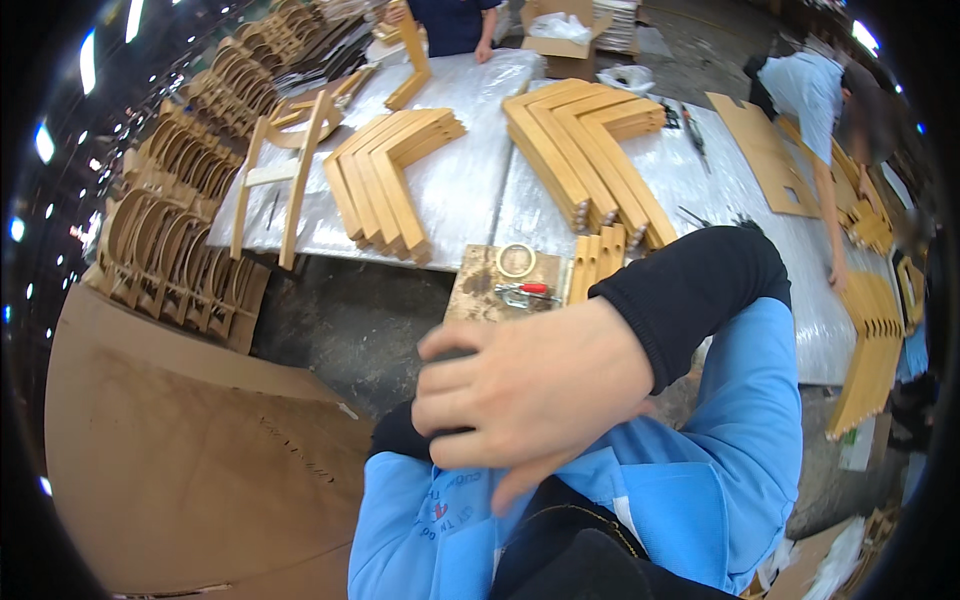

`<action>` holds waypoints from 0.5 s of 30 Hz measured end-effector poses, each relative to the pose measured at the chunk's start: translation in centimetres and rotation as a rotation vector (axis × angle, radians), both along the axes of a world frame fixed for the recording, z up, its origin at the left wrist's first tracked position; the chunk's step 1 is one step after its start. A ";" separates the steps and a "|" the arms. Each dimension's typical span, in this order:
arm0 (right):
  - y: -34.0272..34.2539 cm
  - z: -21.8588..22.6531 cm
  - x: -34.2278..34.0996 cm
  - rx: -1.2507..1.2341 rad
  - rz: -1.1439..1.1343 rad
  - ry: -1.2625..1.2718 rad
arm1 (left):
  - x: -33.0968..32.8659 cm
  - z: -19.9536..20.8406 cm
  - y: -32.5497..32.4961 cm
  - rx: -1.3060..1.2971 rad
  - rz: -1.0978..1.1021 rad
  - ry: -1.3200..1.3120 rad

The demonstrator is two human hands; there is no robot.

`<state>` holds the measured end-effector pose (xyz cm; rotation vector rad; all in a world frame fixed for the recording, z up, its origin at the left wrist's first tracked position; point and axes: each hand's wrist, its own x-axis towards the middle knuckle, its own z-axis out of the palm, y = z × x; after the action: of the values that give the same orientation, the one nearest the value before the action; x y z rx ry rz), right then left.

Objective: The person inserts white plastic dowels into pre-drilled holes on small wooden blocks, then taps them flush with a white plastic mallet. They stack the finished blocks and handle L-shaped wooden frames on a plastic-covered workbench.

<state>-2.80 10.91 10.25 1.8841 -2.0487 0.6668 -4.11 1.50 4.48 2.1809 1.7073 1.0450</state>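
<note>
My right hand (540,385) crosses in front of my chest, back of the hand up. Its fingers are spread and point left, and nothing shows in them. The left forearm in its black sleeve cuff (398,432) lies behind it. My left hand is almost wholly hidden there; only a bit of skin shows beside the right wrist. Just beyond the right hand is a small worn board (475,275) bearing a roll of tape (516,261) and a red-handled toggle clamp (527,289). Several short wooden pieces (597,262) stand beside them.
Stacked angled wooden frames (395,180) and a larger stack (585,150) lie on the plastic-covered table (470,190). A wooden chair frame (296,185) leans at its left end. Cardboard (200,440) is near left. Co-workers stand at the far side and right.
</note>
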 end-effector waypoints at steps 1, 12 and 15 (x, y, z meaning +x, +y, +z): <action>-0.5 -0.5 -0.6 0.059 0.049 -0.024 | 0.1 -0.2 0.4 0.009 -0.027 -0.024; 1.2 -1.3 -2.9 0.269 0.248 -0.438 | -0.2 -2.3 1.1 0.054 -0.095 -0.183; 1.7 -1.7 -3.3 0.216 0.254 -0.450 | -0.6 -2.6 1.7 0.060 -0.108 -0.207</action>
<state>-6.08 12.64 8.53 2.3164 -2.2345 1.0526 -4.76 3.25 1.85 2.0889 1.4708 1.2584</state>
